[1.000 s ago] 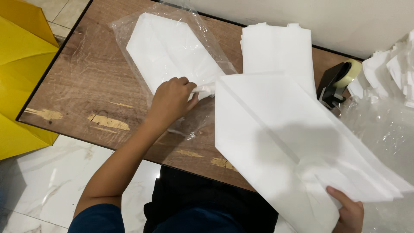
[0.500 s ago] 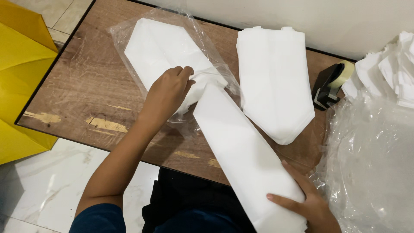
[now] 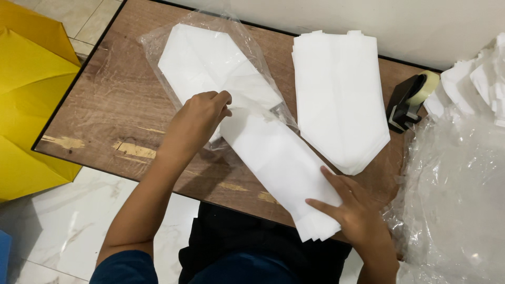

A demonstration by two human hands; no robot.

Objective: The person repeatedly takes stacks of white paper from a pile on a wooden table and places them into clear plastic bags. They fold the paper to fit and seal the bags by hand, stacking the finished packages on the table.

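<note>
Head view, looking down on a brown wooden table (image 3: 121,110).

Left hand (image 3: 197,123) sat over the mouth of a clear plastic bag (image 3: 210,58), fingers curled narrow and pinching the bag's open edge where it met the white stack. The bag lay beyond this hand, reaching away toward the far table edge, with a pointed white folded piece (image 3: 210,66) already inside it.

Right hand (image 3: 357,213) lay flat and spread, fingers extended, pressing on the near end of a long stack of white folded sheets (image 3: 284,163). Not gripping; palm and fingers rested on top. The stack ran diagonally between the two hands, its far end touching the bag mouth under the left hand's fingertips, its near end overhanging the near table edge just beside the right hand. Whether the tip had entered the bag could not be told.

Beyond the right hand, a second pile of white pointed sheets (image 3: 339,94) lay flat on the table, apart from the held stack. Farther out to that hand's right stood a black tape dispenser (image 3: 407,102), then crumpled clear plastic (image 3: 457,194) and more white pieces (image 3: 473,79) at the frame edge.

Outward of the left hand, off the table, a yellow folded shape (image 3: 29,100) rested on the pale tiled floor (image 3: 58,226).
</note>
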